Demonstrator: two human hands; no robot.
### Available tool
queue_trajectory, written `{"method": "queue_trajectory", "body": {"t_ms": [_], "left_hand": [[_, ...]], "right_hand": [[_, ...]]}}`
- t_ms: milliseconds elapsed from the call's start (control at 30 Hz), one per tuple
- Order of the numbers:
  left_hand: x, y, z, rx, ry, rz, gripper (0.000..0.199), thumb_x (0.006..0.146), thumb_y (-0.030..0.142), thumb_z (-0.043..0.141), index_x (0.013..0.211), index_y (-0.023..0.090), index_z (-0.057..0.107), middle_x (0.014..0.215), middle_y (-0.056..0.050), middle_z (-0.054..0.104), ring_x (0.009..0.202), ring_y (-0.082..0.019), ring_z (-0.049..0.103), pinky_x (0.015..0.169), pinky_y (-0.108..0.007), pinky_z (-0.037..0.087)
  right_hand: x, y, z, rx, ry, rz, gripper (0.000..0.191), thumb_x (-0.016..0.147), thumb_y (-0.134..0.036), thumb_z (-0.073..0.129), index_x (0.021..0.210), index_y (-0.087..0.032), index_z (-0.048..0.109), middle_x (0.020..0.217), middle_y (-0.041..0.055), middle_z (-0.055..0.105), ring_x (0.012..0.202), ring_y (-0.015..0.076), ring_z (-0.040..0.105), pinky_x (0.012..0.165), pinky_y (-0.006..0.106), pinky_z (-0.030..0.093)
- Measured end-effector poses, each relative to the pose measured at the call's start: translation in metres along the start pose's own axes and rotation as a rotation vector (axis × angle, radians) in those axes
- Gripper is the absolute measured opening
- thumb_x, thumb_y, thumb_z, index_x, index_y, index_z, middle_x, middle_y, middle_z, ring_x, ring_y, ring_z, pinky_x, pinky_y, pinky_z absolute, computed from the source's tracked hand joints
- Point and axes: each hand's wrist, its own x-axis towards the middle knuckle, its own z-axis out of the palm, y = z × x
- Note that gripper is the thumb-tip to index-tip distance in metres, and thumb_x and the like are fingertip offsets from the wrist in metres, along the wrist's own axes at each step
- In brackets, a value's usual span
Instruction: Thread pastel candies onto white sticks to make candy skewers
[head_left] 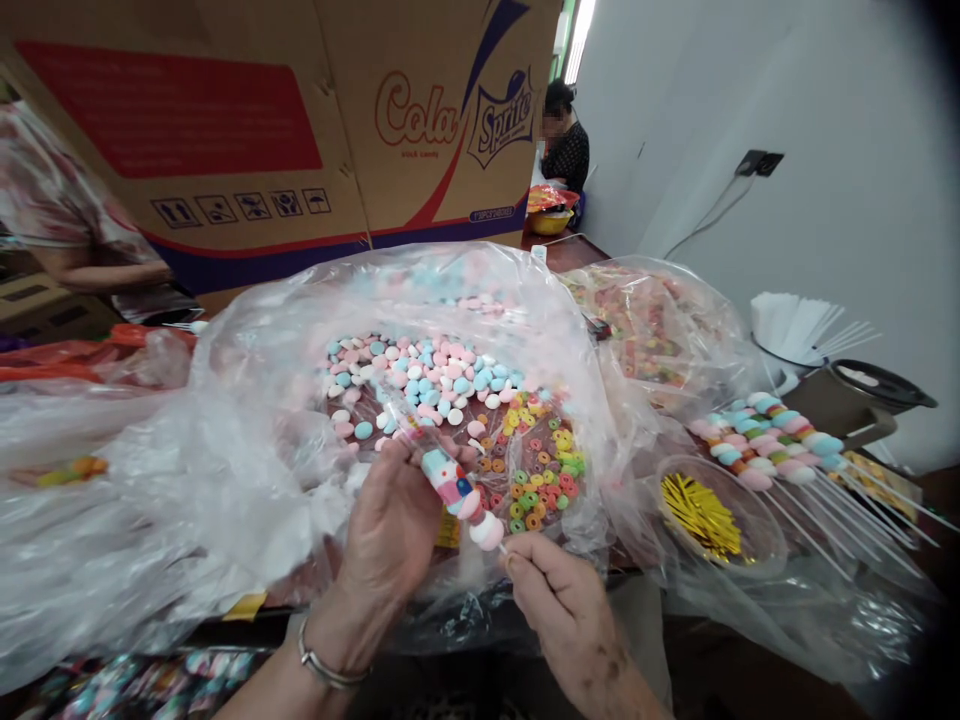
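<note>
A candy skewer (pixel 466 500) of pink, white and blue pieces slants between my two hands, its upper part inside a clear printed wrapper (pixel 414 432). My left hand (pixel 394 525) is around the wrapper from the left, with its fingers partly hidden behind it. My right hand (pixel 562 610) pinches the thin stick just below the lowest white and pink candies. Past my hands, loose pastel candies (pixel 427 380) lie in a large clear plastic bag (pixel 247 330). Small ring candies (pixel 544 480) in yellow, green, orange and red lie nearer on the right.
Several finished-looking skewers (pixel 772 440) lie on the right beside a bowl of gold twist ties (pixel 701 515). White sticks (pixel 795 325) stand in a container by a dark pitcher (pixel 870 400). A tall carton (pixel 262 130) stands behind. Two other people are beyond it.
</note>
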Motion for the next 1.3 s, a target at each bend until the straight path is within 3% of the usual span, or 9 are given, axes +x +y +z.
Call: {"method": "queue_trajectory", "body": {"t_ms": [133,267,500,700,867,967,1067,1167,1300], "left_hand": [[0.004,0.006,-0.011,-0.026,-0.192,-0.002,0.033,0.069,0.047,0.085,0.073,0.017,0.072,0.085,-0.004,0.067,0.098,-0.025,0.067,0.093,-0.037,0.055],[0.009,0.002,-0.015,-0.147,-0.271,-0.053,0.029,0.068,0.039,0.089,0.077,0.02,0.07,0.07,0.003,0.062,0.066,-0.014,0.065,0.067,-0.026,0.057],[0.018,-0.011,-0.009,-0.158,-0.011,-0.115,0.029,0.07,0.03,0.089,0.08,0.016,0.066,0.057,0.006,0.056,0.049,-0.01,0.056,0.047,-0.022,0.053],[0.018,-0.012,-0.006,-0.082,0.116,-0.131,0.019,0.088,0.026,0.071,0.076,0.012,0.063,0.055,0.003,0.056,0.056,-0.017,0.063,0.044,-0.025,0.053],[0.019,-0.008,-0.006,-0.114,0.168,-0.214,0.037,0.103,0.028,0.047,0.072,0.012,0.061,0.051,0.002,0.053,0.052,-0.014,0.062,0.056,-0.03,0.059],[0.018,-0.008,-0.003,-0.132,0.216,-0.26,0.04,0.104,0.027,0.044,0.07,0.011,0.06,0.05,0.002,0.053,0.052,-0.014,0.062,0.061,-0.032,0.061],[0.014,-0.012,0.001,-0.113,0.245,-0.188,0.035,0.103,0.024,0.047,0.073,0.011,0.061,0.051,0.001,0.055,0.055,-0.016,0.065,0.055,-0.029,0.059],[0.01,-0.018,0.002,-0.087,0.255,-0.121,0.028,0.1,0.022,0.052,0.076,0.011,0.062,0.053,0.001,0.055,0.056,-0.017,0.066,0.046,-0.023,0.053],[0.009,-0.023,-0.001,-0.069,0.243,-0.113,0.021,0.091,0.027,0.067,0.078,0.012,0.061,0.053,0.003,0.055,0.051,-0.015,0.063,0.042,-0.02,0.049]], "right_hand": [[0.001,-0.002,-0.001,0.318,-0.081,0.218,0.027,0.086,-0.042,0.055,0.074,-0.018,0.056,0.048,-0.0095,0.032,0.045,0.007,0.024,0.043,0.021,0.018],[0.003,-0.007,0.003,0.488,-0.079,0.315,0.023,0.075,-0.04,0.061,0.07,-0.017,0.058,0.041,-0.0112,0.031,0.039,0.005,0.019,0.039,0.021,0.012],[0.003,-0.005,0.006,0.623,-0.044,0.331,0.022,0.075,-0.037,0.063,0.069,-0.017,0.059,0.041,-0.0117,0.03,0.038,0.0039,0.018,0.039,0.02,0.012],[0.002,0.002,0.003,0.421,0.038,0.236,0.031,0.081,-0.045,0.065,0.07,-0.018,0.056,0.049,-0.0106,0.028,0.045,0.0056,0.021,0.042,0.02,0.013],[0.004,0.0,0.003,0.382,0.091,0.277,0.029,0.082,-0.046,0.056,0.07,-0.019,0.055,0.047,-0.0109,0.026,0.042,0.0069,0.019,0.04,0.022,0.015],[0.003,0.003,0.004,0.072,0.157,0.06,0.029,0.088,-0.04,0.051,0.07,-0.019,0.055,0.051,-0.0066,0.037,0.046,0.0086,0.032,0.044,0.022,0.025],[0.002,0.009,0.007,-0.313,0.272,-0.255,0.027,0.093,-0.029,0.047,0.072,-0.017,0.06,0.053,-0.0038,0.046,0.048,0.0091,0.043,0.049,0.022,0.03],[0.002,0.012,0.01,-0.48,0.369,-0.409,0.028,0.094,-0.023,0.045,0.073,-0.016,0.062,0.051,-0.0029,0.048,0.046,0.0098,0.045,0.051,0.024,0.03],[0.002,0.014,0.014,-0.221,0.208,-0.174,0.03,0.095,-0.032,0.044,0.075,-0.018,0.06,0.052,-0.0047,0.043,0.047,0.0097,0.039,0.048,0.023,0.029]]}}
